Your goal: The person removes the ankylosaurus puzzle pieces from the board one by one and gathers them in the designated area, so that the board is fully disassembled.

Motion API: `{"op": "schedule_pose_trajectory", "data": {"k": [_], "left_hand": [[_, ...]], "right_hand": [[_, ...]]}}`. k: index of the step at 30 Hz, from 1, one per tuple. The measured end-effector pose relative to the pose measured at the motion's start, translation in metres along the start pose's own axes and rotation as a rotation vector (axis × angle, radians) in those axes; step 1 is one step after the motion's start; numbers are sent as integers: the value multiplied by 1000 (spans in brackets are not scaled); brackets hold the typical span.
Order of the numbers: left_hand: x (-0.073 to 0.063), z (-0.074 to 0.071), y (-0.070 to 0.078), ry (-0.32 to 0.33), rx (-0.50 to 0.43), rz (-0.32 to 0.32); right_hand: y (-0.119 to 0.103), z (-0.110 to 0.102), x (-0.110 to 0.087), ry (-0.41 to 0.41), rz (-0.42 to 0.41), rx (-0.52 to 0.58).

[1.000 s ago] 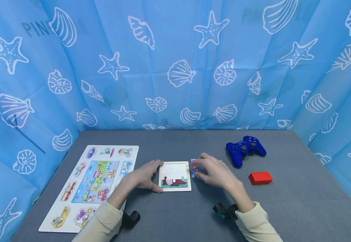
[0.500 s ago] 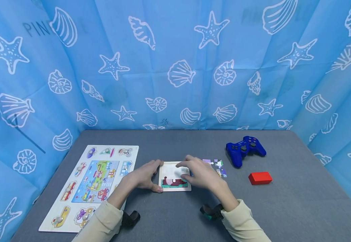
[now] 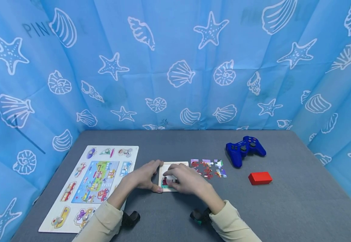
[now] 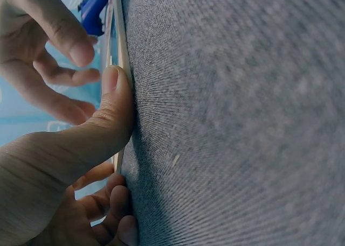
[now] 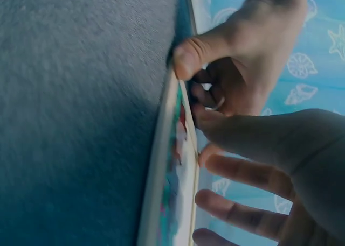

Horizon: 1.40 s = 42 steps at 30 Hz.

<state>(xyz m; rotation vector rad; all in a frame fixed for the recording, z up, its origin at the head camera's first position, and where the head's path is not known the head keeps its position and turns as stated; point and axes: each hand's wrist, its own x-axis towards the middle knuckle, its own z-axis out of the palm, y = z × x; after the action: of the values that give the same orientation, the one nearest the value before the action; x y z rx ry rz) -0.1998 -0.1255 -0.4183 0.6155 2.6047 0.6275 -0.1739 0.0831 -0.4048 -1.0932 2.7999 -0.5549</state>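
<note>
A small wooden puzzle tray (image 3: 159, 174) lies flat on the grey table, partly covered by a hand. Its near row shows puzzle pieces (image 3: 164, 181) in brown and green. My left hand (image 3: 145, 174) grips the tray's left side, thumb at the near corner and fingertips at the far one. Over the tray hovers my right hand (image 3: 185, 179), fingers spread and slightly bent; no piece shows between them. The right wrist view shows its fingers (image 5: 242, 213) beside the tray rim (image 5: 156, 165). Several loose jigsaw pieces (image 3: 208, 171) lie right of the tray, some partly hidden.
On the left lies a large knobbed puzzle board (image 3: 63, 174) with vehicle pictures, partly under the left sleeve. A blue game controller (image 3: 245, 149) and a red block (image 3: 260, 178) sit at the right. A blue shell-print curtain (image 3: 175, 101) stands behind the table.
My right hand has moved left, from above the loose pieces to over the tray, uncovering those pieces. My left hand stays on the tray's left side.
</note>
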Motion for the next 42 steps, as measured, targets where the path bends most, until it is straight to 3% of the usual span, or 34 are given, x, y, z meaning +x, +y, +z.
{"op": "schedule_pose_trajectory", "data": {"k": [7,18,30,42], "left_hand": [[0,0,-1,-1,-6,11],[0,0,-1,-10,-6,1],[2,1,-2,-6,-12,-11],[1,1,-1,1,-7,-9]], "right_hand": [[-2,7,5,-47,-15,4],[-3,11,8,-40,-55,2],[-8,12,6,-67,-29,58],[-9,13,8,-64,-8,34]]}}
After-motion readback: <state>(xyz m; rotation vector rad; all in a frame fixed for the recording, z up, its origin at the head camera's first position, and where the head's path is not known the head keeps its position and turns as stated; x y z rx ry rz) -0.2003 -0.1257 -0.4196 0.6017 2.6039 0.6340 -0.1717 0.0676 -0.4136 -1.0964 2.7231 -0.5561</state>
